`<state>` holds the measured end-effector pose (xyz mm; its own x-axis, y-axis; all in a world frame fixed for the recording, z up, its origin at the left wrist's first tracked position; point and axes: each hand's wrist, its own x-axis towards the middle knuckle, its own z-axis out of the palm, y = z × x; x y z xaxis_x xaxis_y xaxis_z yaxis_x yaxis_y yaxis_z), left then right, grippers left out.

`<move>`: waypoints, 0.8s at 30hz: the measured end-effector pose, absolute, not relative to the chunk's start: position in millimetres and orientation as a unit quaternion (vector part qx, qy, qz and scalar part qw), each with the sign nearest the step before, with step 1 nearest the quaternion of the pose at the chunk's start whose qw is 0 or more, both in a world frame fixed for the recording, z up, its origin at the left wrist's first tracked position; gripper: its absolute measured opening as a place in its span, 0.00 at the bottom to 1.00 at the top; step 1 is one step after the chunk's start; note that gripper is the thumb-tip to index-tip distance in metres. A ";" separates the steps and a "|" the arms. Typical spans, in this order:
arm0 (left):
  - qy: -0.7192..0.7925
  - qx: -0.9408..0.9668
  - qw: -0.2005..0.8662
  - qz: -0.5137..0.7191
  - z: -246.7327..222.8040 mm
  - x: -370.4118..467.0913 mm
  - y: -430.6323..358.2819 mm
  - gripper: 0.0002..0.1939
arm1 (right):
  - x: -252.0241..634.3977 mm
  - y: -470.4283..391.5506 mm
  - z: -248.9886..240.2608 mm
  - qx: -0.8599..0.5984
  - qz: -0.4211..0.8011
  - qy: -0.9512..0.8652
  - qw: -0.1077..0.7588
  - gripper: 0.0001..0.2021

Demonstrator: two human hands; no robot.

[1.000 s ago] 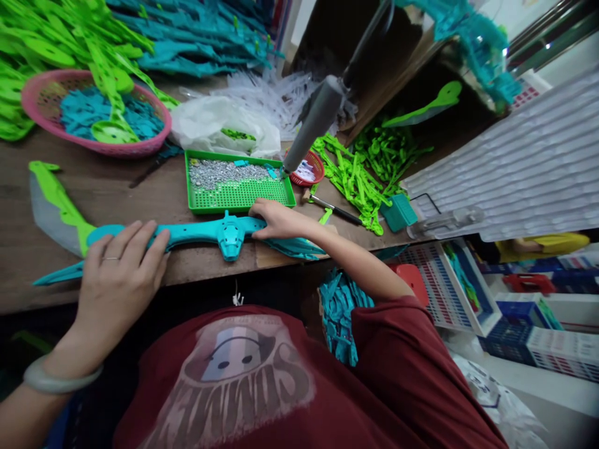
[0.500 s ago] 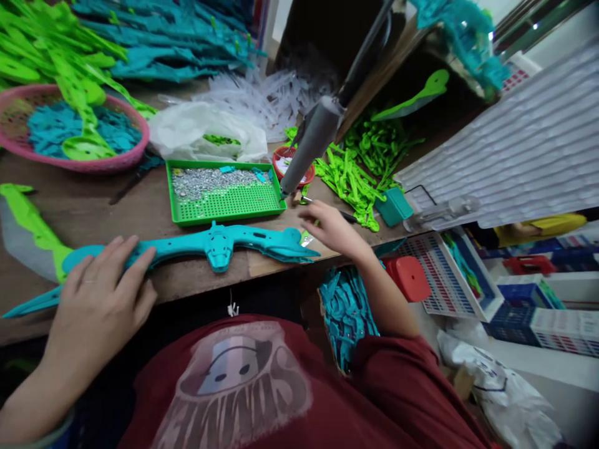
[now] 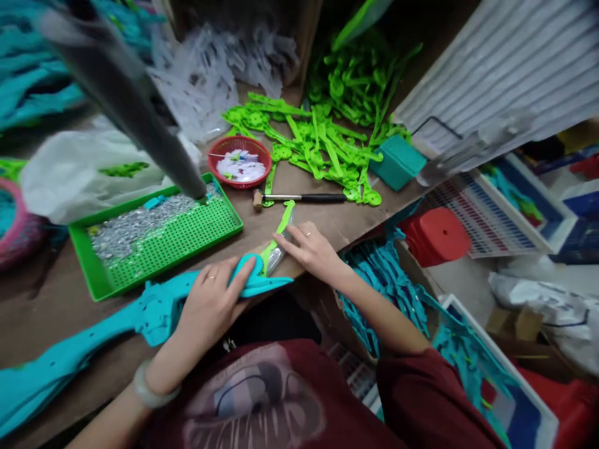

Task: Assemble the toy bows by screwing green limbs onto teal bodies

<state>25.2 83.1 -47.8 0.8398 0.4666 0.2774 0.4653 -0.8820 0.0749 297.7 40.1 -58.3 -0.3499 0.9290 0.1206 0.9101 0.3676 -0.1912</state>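
Note:
A long teal plastic piece (image 3: 154, 312) lies along the table's front edge. My left hand (image 3: 213, 299) wraps over its right part, beside the rounded end. Just right of that end, my right hand (image 3: 311, 249) has its fingers on a small green and clear part (image 3: 279, 240), which lies slantwise against the teal piece. A hammer (image 3: 304, 197) with a black handle rests behind my right hand. To the left stands a green perforated tray (image 3: 187, 240) holding many small silvery pieces.
A grey pole (image 3: 135, 112) slants down over the tray. Behind are a red basket (image 3: 241, 162), a heap of green parts (image 3: 322, 143) and a teal box (image 3: 397, 162). A box of teal parts (image 3: 384, 293) and a red stool (image 3: 437, 237) are below right.
The view has swung to the right. My left hand has moved along the teal piece toward its right end. My right hand has come down onto the green and clear part.

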 end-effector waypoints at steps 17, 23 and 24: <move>0.227 0.963 0.028 0.143 -48.6 13.5 93.5 0.42 | 374.8 139.5 -68.8 -0.687 -0.020 -0.719 0.102 0.16; 0.259 0.951 0.084 0.150 -48.0 7.2 86.4 0.47 | 345.3 95.0 -49.7 -0.628 0.029 -0.745 0.224 0.14; 0.274 0.943 0.088 0.169 -49.1 5.7 86.4 0.48 | 330.7 81.8 -48.0 -0.576 0.067 -0.773 0.256 0.13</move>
